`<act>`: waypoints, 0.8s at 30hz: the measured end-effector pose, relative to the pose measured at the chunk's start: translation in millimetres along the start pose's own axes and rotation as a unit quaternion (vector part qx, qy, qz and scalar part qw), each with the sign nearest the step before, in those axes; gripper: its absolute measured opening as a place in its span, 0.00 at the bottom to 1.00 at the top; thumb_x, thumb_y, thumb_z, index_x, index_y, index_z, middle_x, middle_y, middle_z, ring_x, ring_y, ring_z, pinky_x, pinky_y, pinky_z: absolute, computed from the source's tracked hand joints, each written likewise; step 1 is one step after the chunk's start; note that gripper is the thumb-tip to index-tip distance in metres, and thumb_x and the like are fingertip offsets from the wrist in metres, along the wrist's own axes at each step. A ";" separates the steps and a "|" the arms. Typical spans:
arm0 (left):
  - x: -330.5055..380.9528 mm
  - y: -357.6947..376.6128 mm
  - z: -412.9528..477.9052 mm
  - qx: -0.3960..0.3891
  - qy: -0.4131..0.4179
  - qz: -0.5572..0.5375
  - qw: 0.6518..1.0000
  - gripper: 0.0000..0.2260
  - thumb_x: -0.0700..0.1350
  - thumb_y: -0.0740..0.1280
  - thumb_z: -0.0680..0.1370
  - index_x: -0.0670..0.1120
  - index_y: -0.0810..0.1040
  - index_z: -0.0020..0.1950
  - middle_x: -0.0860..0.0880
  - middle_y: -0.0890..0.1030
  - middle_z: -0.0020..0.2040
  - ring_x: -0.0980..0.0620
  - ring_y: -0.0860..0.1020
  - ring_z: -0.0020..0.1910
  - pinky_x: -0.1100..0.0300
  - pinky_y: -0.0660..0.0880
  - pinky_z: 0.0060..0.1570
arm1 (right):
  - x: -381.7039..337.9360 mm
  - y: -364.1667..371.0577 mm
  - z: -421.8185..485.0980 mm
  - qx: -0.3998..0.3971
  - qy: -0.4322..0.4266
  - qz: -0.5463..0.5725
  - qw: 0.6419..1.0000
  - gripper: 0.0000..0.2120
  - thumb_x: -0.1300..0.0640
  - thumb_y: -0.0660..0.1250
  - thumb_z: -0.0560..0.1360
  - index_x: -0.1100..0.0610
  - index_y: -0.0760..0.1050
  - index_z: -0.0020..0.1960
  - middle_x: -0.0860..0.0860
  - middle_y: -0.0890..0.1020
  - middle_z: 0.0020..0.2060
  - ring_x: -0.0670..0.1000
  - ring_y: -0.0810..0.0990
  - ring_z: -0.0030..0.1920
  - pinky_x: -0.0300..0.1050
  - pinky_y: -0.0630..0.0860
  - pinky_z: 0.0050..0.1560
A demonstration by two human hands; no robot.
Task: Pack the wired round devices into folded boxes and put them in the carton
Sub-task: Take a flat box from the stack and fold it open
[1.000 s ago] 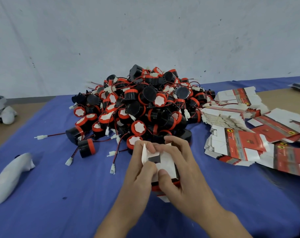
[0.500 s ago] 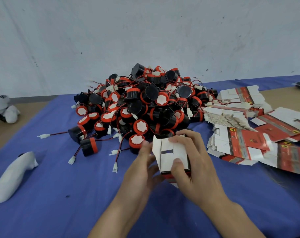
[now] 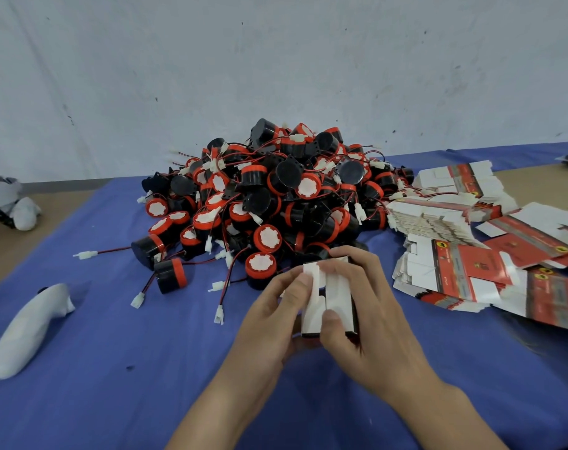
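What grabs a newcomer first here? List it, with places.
The big pile of black-and-red wired devices is heaped mid-table on the blue cloth. Just in front of it, the left hand and right hand grip a small box with white flaps. To the right lie fanned stacks of flat red-and-white box blanks.

A pale, scuffed wall [image 3: 276, 60] rises behind a brown table [image 3: 32, 251] mostly covered by a blue cloth [image 3: 114, 401], under soft, even light.

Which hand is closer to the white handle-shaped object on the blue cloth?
Left. The left hand sits right of the white object, gripping the box; the right hand lies beyond it, farther right.
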State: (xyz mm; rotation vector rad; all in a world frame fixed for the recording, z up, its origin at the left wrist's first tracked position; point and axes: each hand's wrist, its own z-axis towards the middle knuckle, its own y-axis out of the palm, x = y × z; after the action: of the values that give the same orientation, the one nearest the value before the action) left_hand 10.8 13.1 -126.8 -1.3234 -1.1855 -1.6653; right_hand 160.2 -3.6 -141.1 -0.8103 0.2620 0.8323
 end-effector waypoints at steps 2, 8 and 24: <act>-1.1 -0.7 -0.3 0.000 0.003 0.008 1.000 0.18 0.58 0.69 0.77 0.53 0.79 0.64 0.47 0.85 0.56 0.47 0.84 0.55 0.51 0.82 0.48 | -0.3 0.4 -0.6 -0.011 -0.004 0.010 1.000 0.24 0.48 0.61 0.74 0.50 0.65 0.70 0.44 0.66 0.68 0.40 0.67 0.69 0.32 0.71 0.61; -6.8 1.8 -0.6 -0.002 0.015 0.037 0.999 0.09 0.48 0.64 0.82 0.52 0.77 0.61 0.45 0.86 0.50 0.46 0.85 0.49 0.58 0.81 0.42 | -1.4 -3.2 -1.1 -0.033 -0.011 0.024 0.999 0.30 0.33 0.61 0.76 0.41 0.59 0.73 0.37 0.64 0.71 0.41 0.67 0.72 0.52 0.76 0.62; -15.3 5.9 7.2 0.048 0.047 0.081 0.994 0.09 0.44 0.66 0.81 0.57 0.76 0.56 0.54 0.85 0.43 0.56 0.85 0.41 0.67 0.78 0.34 | -1.3 1.7 -2.4 -0.026 -0.053 -0.038 0.998 0.30 0.30 0.54 0.79 0.46 0.61 0.75 0.43 0.67 0.70 0.43 0.70 0.69 0.40 0.74 0.62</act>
State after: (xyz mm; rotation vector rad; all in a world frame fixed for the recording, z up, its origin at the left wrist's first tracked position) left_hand 22.2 17.4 -139.8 -1.2339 -1.0607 -1.5193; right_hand 158.4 -5.4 -142.9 -0.8163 0.1147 0.8099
